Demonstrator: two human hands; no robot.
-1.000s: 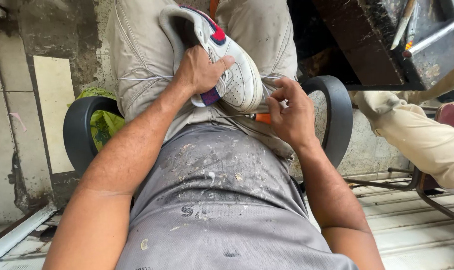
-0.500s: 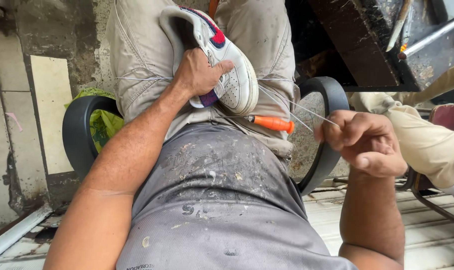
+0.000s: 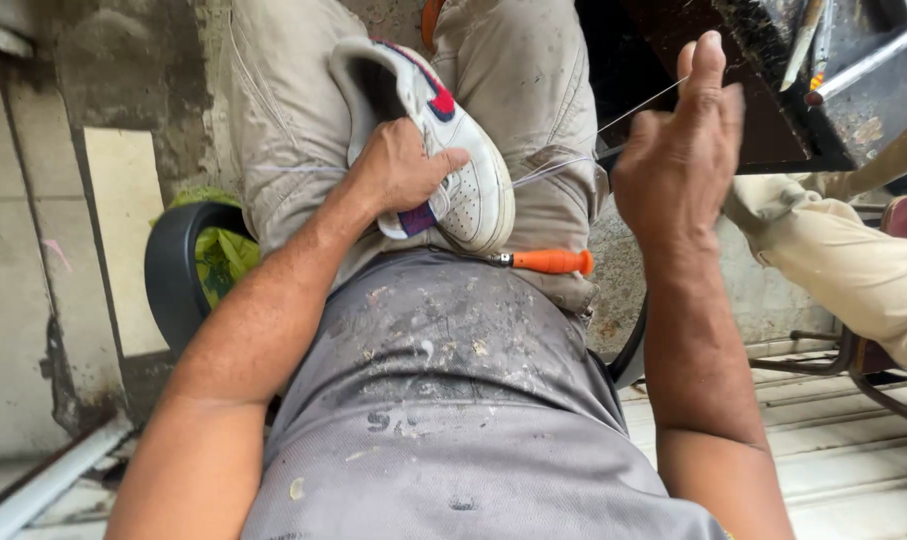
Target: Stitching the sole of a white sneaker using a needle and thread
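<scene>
Left hand grips white sneaker; right hand pulls thread taut.

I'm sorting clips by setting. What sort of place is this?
Probably a small, rough shoe-repair spot. A white sneaker is gripped on the lap by the left hand, the right hand draws thread taut from it, and an orange-handled awl lies on the lap.

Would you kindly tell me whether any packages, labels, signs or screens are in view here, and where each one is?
No package, label, sign or screen shows.
Nearest to a marking: a faint, unreadable print on the grey paint-spattered shirt, low in the picture.
The white sneaker on the lap, held by the left hand, has only red and purple colour patches.
</scene>
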